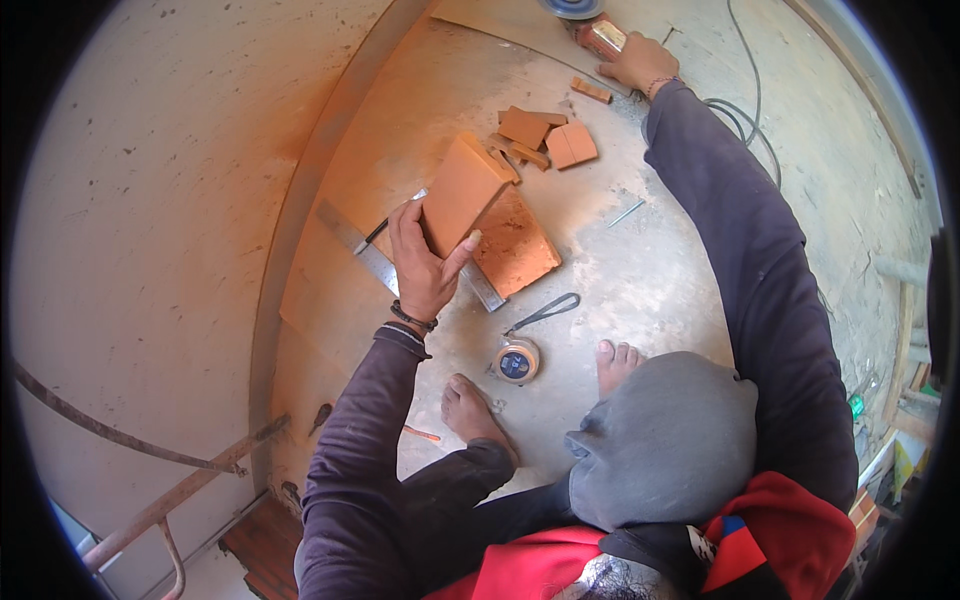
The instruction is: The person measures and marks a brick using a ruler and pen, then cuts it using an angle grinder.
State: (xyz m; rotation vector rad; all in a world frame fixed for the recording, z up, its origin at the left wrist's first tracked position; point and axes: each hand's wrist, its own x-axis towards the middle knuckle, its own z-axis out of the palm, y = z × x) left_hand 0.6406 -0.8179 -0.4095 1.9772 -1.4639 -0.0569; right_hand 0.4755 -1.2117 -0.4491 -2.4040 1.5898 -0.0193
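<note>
My left hand (425, 262) grips an orange clay tile (462, 190), raised on a tilt. Below it a second clay tile (518, 248) lies flat on the floor, dusted orange. A metal square (376, 268) is partly under these tiles, with a dark pen (372, 236) beside its blade. At the top, my stretched-out right hand (642, 66) is closed around the red body of an angle grinder (604, 38). The grinder's blue disc (572, 7) is cut off by the frame's edge. Its resting surface appears to be the floor.
Cut tile pieces (572, 146) lie beyond the held tile, with a small strip (591, 90) near the grinder. A tape measure (516, 361) with a strap sits before my bare feet. A thin rod (627, 213) and black cable (752, 110) are rightward; metal tubing (185, 492) stands lower left.
</note>
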